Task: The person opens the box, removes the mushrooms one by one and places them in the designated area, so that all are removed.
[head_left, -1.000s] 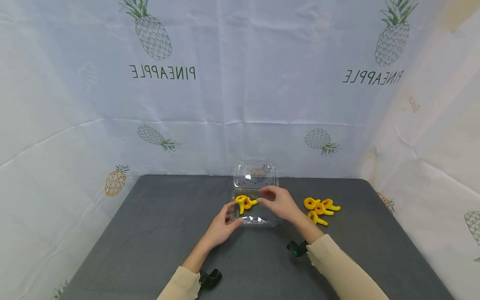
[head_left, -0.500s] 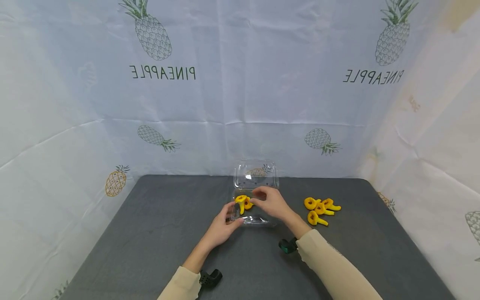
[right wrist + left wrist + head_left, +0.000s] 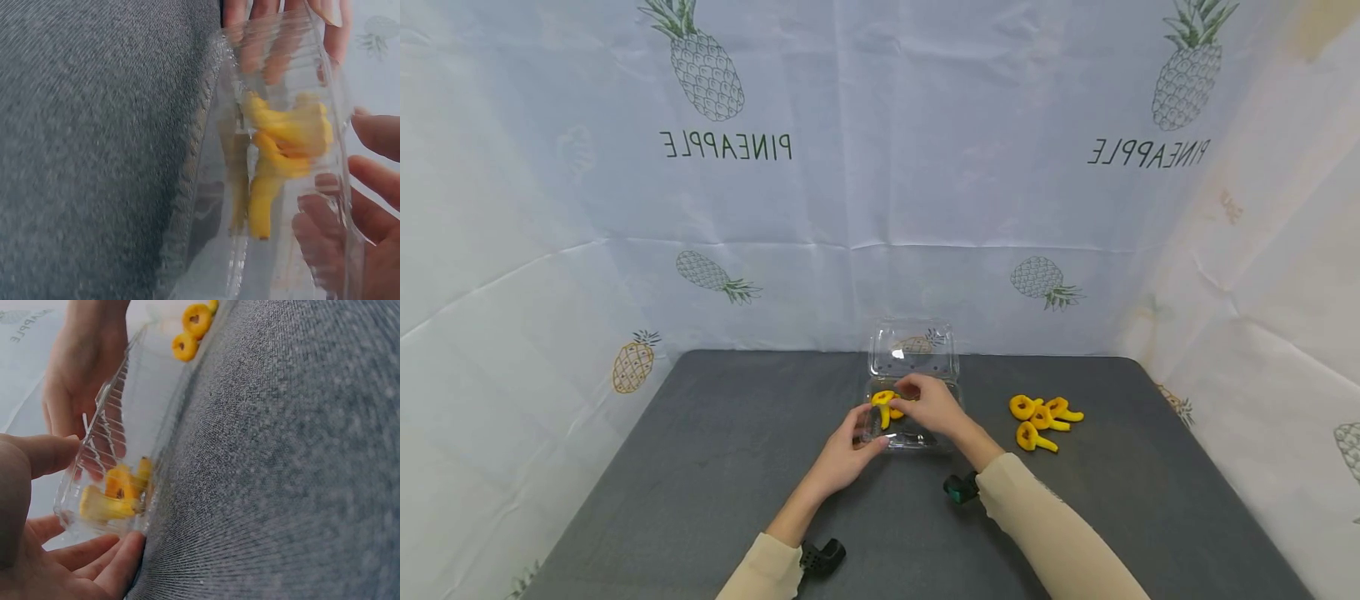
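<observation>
A clear hinged plastic clamshell box (image 3: 917,440) stands on the dark table with its lid (image 3: 913,354) raised at the back. Inside, at its left end, lie two yellow mushrooms, chanterelle-like; one mushroom (image 3: 883,408) lies stem toward me, the other mushroom (image 3: 265,194) beside it. My left hand (image 3: 838,458) grips the box's left end, thumb at the near rim and fingers round the side. My right hand (image 3: 934,407) reaches over the box, fingertips by the mushrooms; in the right wrist view its thumb and forefinger are apart, with nothing seen between them.
Several more yellow mushrooms (image 3: 1037,414) lie in a loose group on the table to the right of the box. A white pineapple-print cloth (image 3: 880,192) hangs behind the table's far edge and along both sides.
My right hand has moved left across the box toward the mushrooms and now partly covers one of them. My left hand and the box have stayed where they were.
</observation>
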